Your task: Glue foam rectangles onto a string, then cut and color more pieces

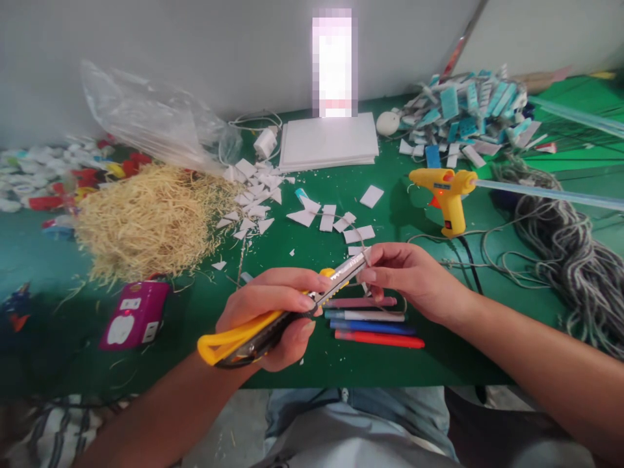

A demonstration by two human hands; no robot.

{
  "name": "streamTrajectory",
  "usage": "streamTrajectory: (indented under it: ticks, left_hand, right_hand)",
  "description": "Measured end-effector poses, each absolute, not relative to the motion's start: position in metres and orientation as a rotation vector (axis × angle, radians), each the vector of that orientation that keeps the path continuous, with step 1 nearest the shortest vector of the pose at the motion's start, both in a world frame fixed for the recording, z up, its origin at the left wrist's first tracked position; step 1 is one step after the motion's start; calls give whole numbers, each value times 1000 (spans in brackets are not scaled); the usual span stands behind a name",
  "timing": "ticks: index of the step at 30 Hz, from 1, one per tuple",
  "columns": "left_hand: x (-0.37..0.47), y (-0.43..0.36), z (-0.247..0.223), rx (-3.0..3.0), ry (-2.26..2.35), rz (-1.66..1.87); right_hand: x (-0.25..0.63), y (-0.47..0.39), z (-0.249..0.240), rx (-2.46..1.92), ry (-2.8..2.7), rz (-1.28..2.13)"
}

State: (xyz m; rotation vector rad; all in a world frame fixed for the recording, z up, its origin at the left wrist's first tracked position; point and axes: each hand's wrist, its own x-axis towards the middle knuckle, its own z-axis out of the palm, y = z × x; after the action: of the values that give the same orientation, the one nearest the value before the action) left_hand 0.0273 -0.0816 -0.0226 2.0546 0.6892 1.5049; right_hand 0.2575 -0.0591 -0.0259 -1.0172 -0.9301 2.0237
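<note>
My left hand (273,312) is closed around a yellow and black utility knife (244,338), its blade extended up and to the right. Close to the blade's tip, my right hand (407,276) has thumb and fingers pinched together. A thin grey cord (359,235) runs into that pinch and crosses by the blade. Whether the fingers also touch the blade is unclear. Below the hands lie several felt-tip pens, among them a red pen (380,338) and a blue pen (373,326). White cut pieces (327,218) are scattered just beyond. Something yellow behind the blade is mostly hidden.
A yellow glue gun (446,195) with a clear stick stands right, near a grey yarn bundle (560,227). Behind are a pile of blue-white pieces (468,110) and white boards (329,140). Left are straw (151,221), a magenta power socket (135,315) and a plastic bag (156,117).
</note>
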Motion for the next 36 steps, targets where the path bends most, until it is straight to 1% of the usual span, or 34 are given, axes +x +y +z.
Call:
streamTrajectory:
  ticks: [9,16,23,31,36]
  left_hand:
    - [26,-81,-30,2034,725,1543]
    - [28,-80,-26,2062,727,1541]
    - [24,-77,-14,2302,764,1355]
    - [29,-77,-16,2444,869,1397]
    - [30,-80,-18,2293,937,1491]
  right_hand:
    - [259,-60,-21,-910,-979,2139]
    - [260,-61,-20,-949,-996,2043]
    - [261,-60,-22,-902,-999,2068]
    - [260,-59,-20,-952,-1025,2053]
    - [260,-58,-18,-1015,-1055,1967]
